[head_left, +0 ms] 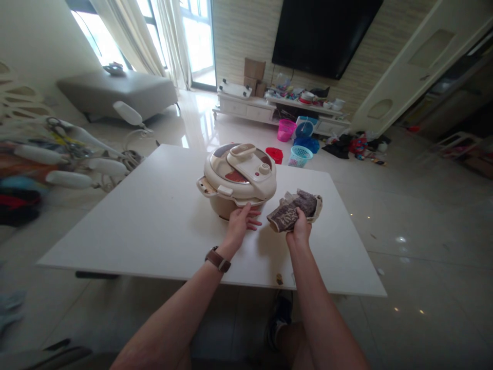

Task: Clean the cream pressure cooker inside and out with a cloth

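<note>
A cream pressure cooker (215,203) with a see-through lid stands on the white table (154,231). My left hand (239,224), with a brown watch on its wrist, is at the cooker's front lower rim, thumb at the edge and fingers spread. Over the table to the right of the cooker, my right hand (301,228) grips a bunched brown patterned cloth (288,211) with a pale edge. The cloth is apart from the cooker.
A small dark and yellow object (279,279) lies at the table's front edge. Past the far edge stand a light blue basket (300,155), a red basin (274,154) and a pink bucket (286,130). A white lamp-like fixture (103,166) is at the left.
</note>
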Demonstrator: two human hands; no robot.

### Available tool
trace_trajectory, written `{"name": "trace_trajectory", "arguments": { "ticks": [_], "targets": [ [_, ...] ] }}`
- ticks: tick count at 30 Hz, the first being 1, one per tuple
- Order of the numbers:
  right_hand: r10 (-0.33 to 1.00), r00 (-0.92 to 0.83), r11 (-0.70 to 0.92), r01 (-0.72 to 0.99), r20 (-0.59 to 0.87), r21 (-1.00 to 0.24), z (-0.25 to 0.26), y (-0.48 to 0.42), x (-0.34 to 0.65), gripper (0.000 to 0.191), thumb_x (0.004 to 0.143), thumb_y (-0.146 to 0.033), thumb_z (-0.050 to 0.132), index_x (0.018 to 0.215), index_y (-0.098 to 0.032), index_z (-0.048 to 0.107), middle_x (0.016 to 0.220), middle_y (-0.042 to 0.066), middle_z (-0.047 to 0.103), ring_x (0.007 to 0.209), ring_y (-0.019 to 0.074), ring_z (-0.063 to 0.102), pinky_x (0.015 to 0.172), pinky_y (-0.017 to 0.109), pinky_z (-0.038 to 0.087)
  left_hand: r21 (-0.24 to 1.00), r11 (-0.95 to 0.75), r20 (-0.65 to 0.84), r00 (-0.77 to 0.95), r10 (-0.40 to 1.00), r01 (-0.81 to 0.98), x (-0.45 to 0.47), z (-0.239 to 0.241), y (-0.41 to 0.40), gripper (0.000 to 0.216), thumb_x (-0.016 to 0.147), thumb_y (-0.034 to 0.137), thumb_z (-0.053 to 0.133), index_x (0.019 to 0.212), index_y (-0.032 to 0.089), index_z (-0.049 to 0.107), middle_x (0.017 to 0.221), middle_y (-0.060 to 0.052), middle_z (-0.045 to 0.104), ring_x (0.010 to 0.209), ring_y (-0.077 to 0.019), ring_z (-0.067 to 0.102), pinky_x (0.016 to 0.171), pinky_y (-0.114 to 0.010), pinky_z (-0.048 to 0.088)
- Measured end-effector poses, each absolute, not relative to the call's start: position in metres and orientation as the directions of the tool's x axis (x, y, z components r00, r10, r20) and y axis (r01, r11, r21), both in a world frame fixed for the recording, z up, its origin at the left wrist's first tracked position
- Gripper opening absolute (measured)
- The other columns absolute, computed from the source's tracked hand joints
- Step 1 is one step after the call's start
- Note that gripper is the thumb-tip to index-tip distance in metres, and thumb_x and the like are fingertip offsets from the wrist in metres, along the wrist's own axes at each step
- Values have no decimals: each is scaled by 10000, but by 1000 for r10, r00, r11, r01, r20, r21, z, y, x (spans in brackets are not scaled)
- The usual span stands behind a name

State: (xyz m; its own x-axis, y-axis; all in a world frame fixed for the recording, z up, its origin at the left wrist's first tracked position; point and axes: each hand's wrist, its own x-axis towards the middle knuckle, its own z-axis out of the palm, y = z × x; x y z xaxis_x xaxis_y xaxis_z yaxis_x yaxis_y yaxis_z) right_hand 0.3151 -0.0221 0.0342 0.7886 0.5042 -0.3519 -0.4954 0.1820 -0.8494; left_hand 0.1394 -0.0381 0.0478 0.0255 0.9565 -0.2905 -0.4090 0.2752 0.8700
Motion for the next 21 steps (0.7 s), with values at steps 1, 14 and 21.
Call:
{"name": "trace_trajectory", "arguments": {
  "ticks": [1,14,21],
  "targets": [
    [502,787,184,-503,-359,-844,36,-23,314,385,722,-183,773,1095,-108,720,1128,108,787,1005,249,793,903,421,677,868,264,-281,22,959,-421,142,47,-37,545,811,647,766,919,113,739,947,-170,813,546,-169,711,455,-229,484],
    [513,769,169,-527,-382,-833,43,-24,305,400,695,-152,773,1087,-89,725,1165,125,788,1047,272,787,951,449,666,884,194,-278,-145,950,-425,122,47,-48,422,814,522,678,678,123,684,679,-142,758,489,-183,669,476,-272,519],
    [545,780,187,-470,-307,-863,28,-22,306,363,700,-212,779,1053,-154,718,1205,103,765,1089,254,775,950,480,658,977,24,-101,-357,928,-214,67,37,-64,416,835,482,542,509,224,510,412,-8,529,379,-157,565,431,-251,446]
  ]
}}
